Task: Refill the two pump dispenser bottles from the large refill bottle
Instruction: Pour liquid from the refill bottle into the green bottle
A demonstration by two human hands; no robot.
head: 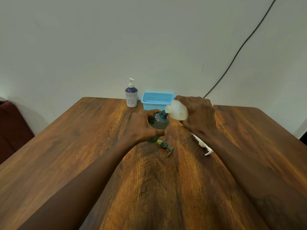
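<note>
My left hand (141, 126) grips a dark grey-green dispenser bottle (158, 122) that stands on the table with its neck uncapped. My right hand (197, 113) holds the translucent white refill bottle (178, 110) tilted to the left, its spout right at the grey bottle's neck. The grey bottle's pump head (167, 146) lies on the table just in front of it. A white pump head (203, 145) lies under my right forearm. A second dispenser bottle (131, 95), purple and white with its pump on, stands at the table's far edge.
A light blue plastic basket (156, 99) sits at the far edge of the wooden table (83, 146), right behind the bottles. A black cable (240, 47) runs down the wall at the right. A dark red seat (13, 130) is at the left.
</note>
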